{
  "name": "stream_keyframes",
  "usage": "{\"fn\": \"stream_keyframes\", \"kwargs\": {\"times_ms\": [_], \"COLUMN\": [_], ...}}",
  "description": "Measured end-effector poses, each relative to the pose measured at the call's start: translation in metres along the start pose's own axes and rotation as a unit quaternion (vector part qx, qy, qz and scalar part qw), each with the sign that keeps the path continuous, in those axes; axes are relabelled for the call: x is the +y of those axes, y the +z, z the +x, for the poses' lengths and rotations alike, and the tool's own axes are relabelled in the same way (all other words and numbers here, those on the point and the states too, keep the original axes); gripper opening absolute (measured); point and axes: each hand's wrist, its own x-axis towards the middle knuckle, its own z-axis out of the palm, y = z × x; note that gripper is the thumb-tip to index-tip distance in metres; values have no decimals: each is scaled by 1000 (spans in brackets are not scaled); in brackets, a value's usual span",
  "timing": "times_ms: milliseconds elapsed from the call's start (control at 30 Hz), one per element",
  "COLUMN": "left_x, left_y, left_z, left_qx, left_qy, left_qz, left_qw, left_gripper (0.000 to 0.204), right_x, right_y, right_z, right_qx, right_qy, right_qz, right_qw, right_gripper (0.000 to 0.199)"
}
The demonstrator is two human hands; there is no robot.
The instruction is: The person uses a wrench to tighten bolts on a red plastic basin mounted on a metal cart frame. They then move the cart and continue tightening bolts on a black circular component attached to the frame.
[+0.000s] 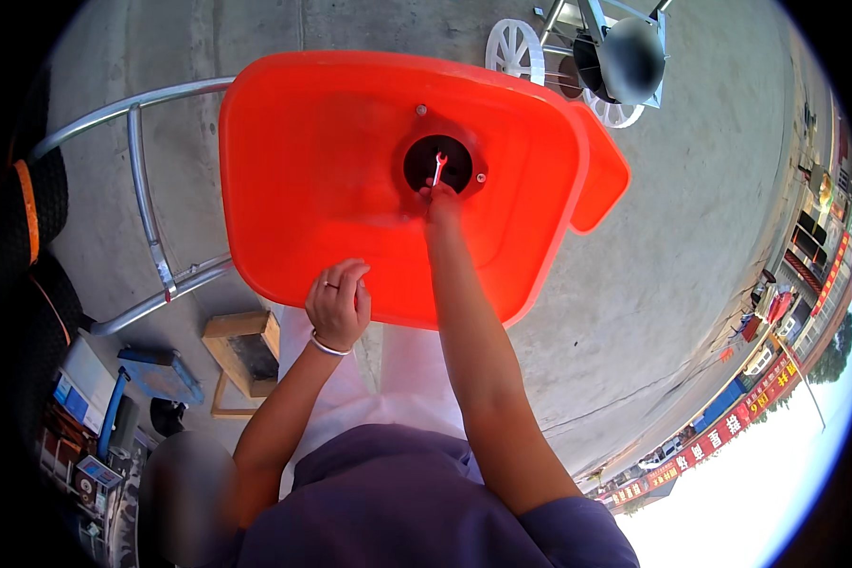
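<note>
Half-curled fingers are shown by the left hand (339,301) over the red plastic hopper's (312,170) near rim; whether anything is held cannot be told. By the outstretched right hand (437,201), an open-end wrench (440,166) is gripped above the round hole (417,170). Close right of that grip, a bolt head (481,178) is set.

Tyres (52,194) left of tub (298,189)

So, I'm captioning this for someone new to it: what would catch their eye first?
The big red-orange tub fills the middle of the view. Against its dark round hole, the right hand holds a small wrench, while the left hand is by the near rim.
</note>
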Motion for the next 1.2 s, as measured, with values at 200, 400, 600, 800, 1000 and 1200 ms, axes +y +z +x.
{"fn": "stream_keyframes", "kwargs": {"times_ms": [200, 400, 600, 800, 1000, 1200], "left_x": [1, -1, -1, 1, -1, 0], "left_y": [1, 0, 1, 0, 1, -1], "left_z": [1, 0, -1, 1, 1, 2], "left_qx": [7, 0, 3, -2, -2, -6], "left_qy": [7, 1, 0, 1, -1, 10], "left_qz": [1, 3, 0, -4, -4, -8], "left_qw": [1000, 1000, 1000, 1000, 1000, 1000], "left_gripper": [19, 19, 18, 18, 18, 18], "right_x": [49, 46, 21, 30, 26, -53], "right_y": [-79, -97, -84, -80, -24, -2], "right_z": [74, 111, 77, 81, 72, 98], "right_qx": [160, 216, 170, 74, -48, -162], "right_qy": [-143, -151, -63, -2, 79, 145], "right_qz": [-139, -146, -170, -9, 243, 510], "right_qw": [967, 954, 969, 997, 966, 832], "right_gripper": [21, 24, 18, 24, 27, 19]}}
